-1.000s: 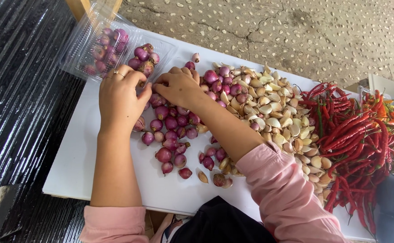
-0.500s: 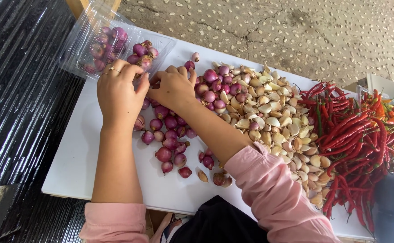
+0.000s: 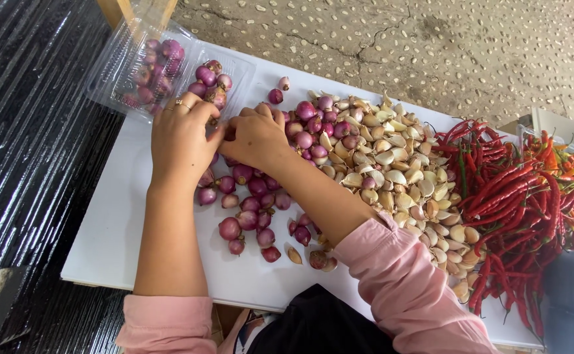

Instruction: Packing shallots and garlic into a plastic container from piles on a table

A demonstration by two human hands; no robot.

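Shallots, small and purple-red, lie loose on the white board under and near our two hands, and more of them already sit in the clear plastic clamshell box at the far left corner. Our left hand and right hand meet just in front of this box, fingers curled inward and tips pressed together over something small; we cannot tell exactly what they pinch, because the knuckles hide it. We judge that the step in hand is gathering shallots from the pile and moving them into the open box. The next move, as we judge it, calls for a firm hold on the round bulbs, which roll easily, and a short lift over the low rim of the box without pushing it off the board. To the right lies a heap of garlic cloves, touching the shallots, and further right the red chillies.
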